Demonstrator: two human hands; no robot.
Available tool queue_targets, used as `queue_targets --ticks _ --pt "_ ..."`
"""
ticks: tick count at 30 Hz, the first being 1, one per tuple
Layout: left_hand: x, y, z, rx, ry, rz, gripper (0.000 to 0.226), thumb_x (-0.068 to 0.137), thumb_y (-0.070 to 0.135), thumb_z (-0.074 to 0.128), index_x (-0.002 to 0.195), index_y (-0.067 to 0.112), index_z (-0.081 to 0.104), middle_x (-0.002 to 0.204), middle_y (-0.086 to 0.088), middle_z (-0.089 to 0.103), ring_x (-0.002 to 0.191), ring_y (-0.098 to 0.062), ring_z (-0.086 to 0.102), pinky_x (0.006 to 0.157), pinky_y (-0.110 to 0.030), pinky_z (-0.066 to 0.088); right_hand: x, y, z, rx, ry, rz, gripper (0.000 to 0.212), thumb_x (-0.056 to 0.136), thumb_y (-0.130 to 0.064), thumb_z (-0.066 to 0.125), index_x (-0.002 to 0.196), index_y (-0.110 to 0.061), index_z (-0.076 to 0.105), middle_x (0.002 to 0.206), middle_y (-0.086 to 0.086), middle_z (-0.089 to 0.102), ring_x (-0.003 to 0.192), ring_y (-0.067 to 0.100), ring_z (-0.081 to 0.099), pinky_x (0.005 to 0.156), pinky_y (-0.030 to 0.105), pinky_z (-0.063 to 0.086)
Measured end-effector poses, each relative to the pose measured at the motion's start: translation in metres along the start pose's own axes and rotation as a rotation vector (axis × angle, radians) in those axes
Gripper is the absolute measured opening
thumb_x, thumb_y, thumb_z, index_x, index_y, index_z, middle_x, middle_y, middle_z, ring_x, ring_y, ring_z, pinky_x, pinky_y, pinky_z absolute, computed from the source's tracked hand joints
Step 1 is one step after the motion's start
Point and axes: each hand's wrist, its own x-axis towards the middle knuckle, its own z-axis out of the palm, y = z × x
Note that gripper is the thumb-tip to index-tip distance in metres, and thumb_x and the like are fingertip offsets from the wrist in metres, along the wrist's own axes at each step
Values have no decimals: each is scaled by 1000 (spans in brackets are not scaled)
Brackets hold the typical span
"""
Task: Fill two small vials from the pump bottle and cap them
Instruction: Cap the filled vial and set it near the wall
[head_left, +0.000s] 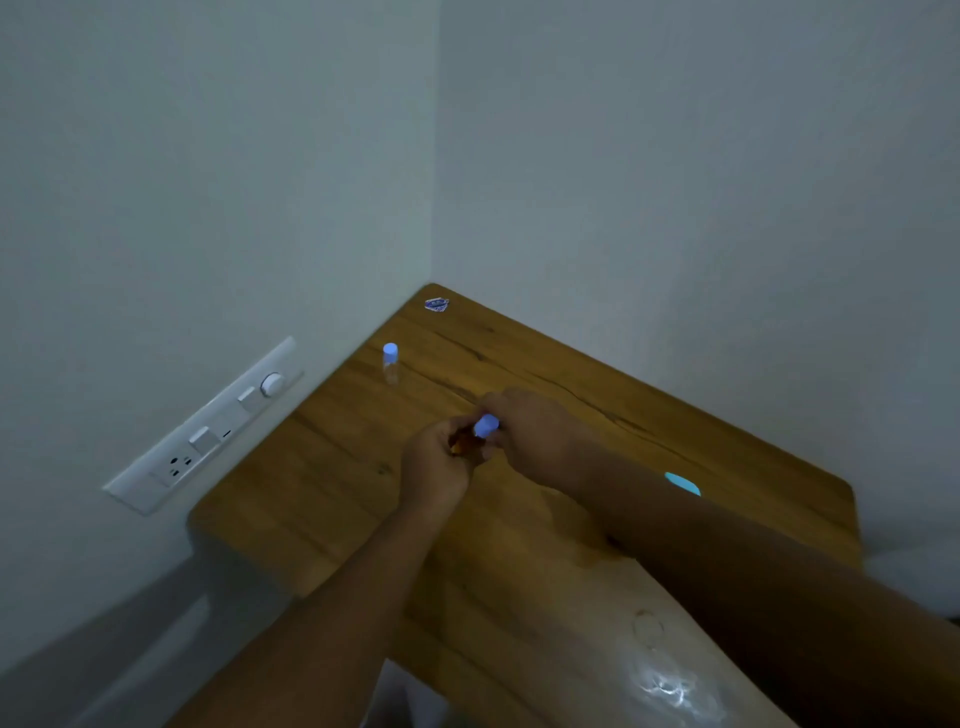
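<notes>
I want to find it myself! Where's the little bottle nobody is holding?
Find the wooden table in the room's corner. Near its far left edge, by the wall, stands a tiny clear vial. It stands alone and upright with a pale blue cap, apart from both hands.

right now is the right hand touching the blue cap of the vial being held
Touching. The head view shows the right hand with its fingers curled onto the blue cap, while the left hand grips the vial body below.
</notes>
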Motion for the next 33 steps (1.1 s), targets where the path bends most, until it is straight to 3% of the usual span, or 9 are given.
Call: queue_targets --ticks 3,5,7,9,13,17,21,26,33 --pt "2 -8 -15 4 28 -9 26 78 11 80 92 32 76 75 23 71 76 13 64 61 -5 42 15 -9 8 -39 55 57 48 95 -68 51 70 -27 49 65 -12 52 61 7 49 52 27 27" --pt "4 -14 -26 3 29 -26 23 79 10 79 86 32 77 77 21 73 79 8 67 63 -7 44 22 -14 12 -78 81 12 61 90 -80 42 81 -22 63 74 -8 62 68 11 59 55 27 37" --pt "7 -22 -35 9 43 -24 27 79 12 80 102 26 77 91 14 76 90 -1 69 74 -14 52 31 -16 17 -11 18 -47 67 91 -71 53 133 -19 59 122 2 67 104 21 66 75 31 47" --pt "10 -28 -42 39 50 -41 37 78 18 83 113 22 74 103 9 75 97 -6 68 84 -25 55 41 -21 23 28 -63 -159 62 96 -43 65 150 -24 43 146 2 52 121 24 59 81 30 41" --pt "19 -37 -52 30 79 -87 38 77 16 83 112 25 73 101 11 74 97 -7 68 84 -27 55 60 -36 38 -109 -11 -205 20 103 -36 55 117 -23 55 117 -2 58 96 18 60 70 29 39" --pt "26 -47 -62 39 132 -99 34 82 11 76 113 27 74 101 11 74 96 -6 68 82 -28 56 77 -45 48 -117 98 -142 35 104 -53 43 104 -21 57 101 -2 62 82 15 56 66 31 39" --pt "35 -56 -72 64 111 -116 36 84 10 74 117 24 71 104 10 73 98 -6 67 83 -27 56 85 -49 48 27 -29 -250 39 102 -43 55 132 -19 52 120 -1 61 99 19 62 74 32 45" --pt "48 -61 -75 34 166 -139 37 86 6 71 117 27 71 101 14 73 95 -5 67 83 -32 59 101 -63 53 -38 38 -211 25 106 -33 50 125 -17 53 120 2 61 98 22 63 80 39 53" --pt "80 -73 -92 112 305 -134 31 84 19 73 113 31 72 91 22 68 86 -2 63 68 -10 40 141 -75 73 301 92 -96 40 102 -34 60 135 -13 53 121 6 63 102 23 62 87 37 50"
